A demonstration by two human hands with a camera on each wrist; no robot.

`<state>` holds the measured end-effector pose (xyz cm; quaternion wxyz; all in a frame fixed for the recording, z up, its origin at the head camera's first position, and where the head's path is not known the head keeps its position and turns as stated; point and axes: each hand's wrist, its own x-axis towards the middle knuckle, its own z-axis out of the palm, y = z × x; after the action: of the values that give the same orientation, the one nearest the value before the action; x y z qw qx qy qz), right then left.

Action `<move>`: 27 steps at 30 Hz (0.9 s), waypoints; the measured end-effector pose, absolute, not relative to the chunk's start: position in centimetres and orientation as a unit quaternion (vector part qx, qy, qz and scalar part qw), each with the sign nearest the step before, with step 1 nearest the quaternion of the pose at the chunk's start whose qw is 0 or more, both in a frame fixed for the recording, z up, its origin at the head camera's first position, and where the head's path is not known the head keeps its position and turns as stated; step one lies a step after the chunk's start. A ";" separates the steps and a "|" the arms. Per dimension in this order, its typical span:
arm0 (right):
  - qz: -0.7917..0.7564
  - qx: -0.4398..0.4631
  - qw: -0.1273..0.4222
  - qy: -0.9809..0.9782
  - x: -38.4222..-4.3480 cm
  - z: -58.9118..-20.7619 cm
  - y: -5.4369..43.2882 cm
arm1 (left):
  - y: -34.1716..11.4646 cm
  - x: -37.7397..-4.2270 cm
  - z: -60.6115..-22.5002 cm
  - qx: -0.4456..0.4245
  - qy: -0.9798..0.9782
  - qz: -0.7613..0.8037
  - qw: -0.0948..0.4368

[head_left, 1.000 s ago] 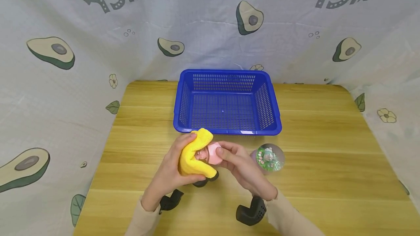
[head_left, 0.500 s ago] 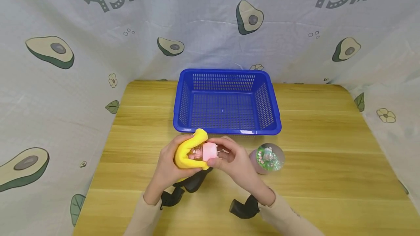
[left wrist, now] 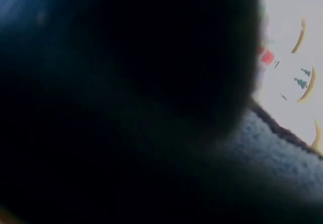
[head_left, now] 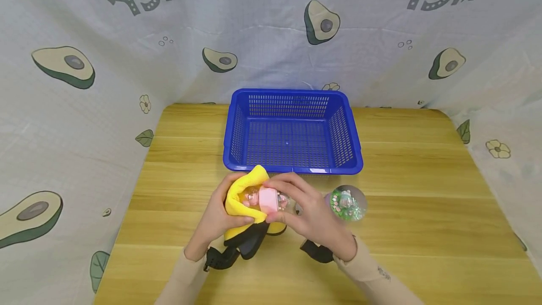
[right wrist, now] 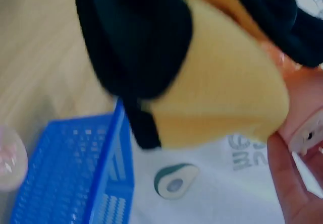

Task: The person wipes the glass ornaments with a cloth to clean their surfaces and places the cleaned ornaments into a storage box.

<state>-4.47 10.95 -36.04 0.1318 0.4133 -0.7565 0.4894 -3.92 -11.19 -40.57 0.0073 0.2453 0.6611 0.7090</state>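
My left hand [head_left: 222,208] grips the yellow fuzzy glove [head_left: 238,194], its mouth spread toward the right; black smooth finger-like parts [head_left: 251,240] hang below. Between finger and thumb, my right hand [head_left: 306,206] pinches a small pink ornament [head_left: 268,200] with clear ends. Its left clear end, with a pink figure inside, sits in the glove's mouth. In the right wrist view, the glove [right wrist: 222,82] fills the upper middle and the pink ornament [right wrist: 305,113] shows at the right edge. Dark material blocks most of the left wrist view.
A blue plastic basket [head_left: 292,171] stands behind the hands on the wooden table [head_left: 423,201]. A snow globe [head_left: 348,203] with flowers and a figure inside stands to the right of my right hand. A printed curtain [head_left: 271,27] hangs behind and at the sides.
The pink ornament has shifted left in the glove's mouth and turned, so its second clear end shows at the right. More of the glove's black parts now hang below the hands.
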 end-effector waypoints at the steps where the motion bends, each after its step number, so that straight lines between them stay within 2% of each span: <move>1: 0.479 0.434 0.143 -0.749 -4.7 -35.9 11.0 | -11.2 -3.9 -40.6 0.246 0.656 0.714 0.016; 5: 0.435 0.513 0.201 -0.712 -5.3 -35.6 10.9 | -11.2 -4.1 -41.0 0.250 0.630 0.734 0.050; 10: 0.372 0.564 0.258 -0.691 -5.2 -35.0 10.6 | -11.2 -4.3 -41.4 0.257 0.594 0.757 0.096; 21: 0.311 0.618 0.299 -0.657 -5.1 -35.0 10.6 | -10.9 -4.2 -41.2 0.257 0.532 0.787 0.178; 23: 0.309 0.620 0.304 -0.654 -5.2 -35.1 10.6 | -10.9 -3.9 -41.1 0.253 0.543 0.784 0.160; 27: 0.337 0.603 0.295 -0.660 -5.4 -35.3 10.6 | -10.8 -3.4 -40.5 0.248 0.594 0.760 0.085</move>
<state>-5.35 10.58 -35.34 0.2945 0.6033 -0.6599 0.3374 -3.44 -10.79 -40.55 0.0846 0.2484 0.5940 0.7604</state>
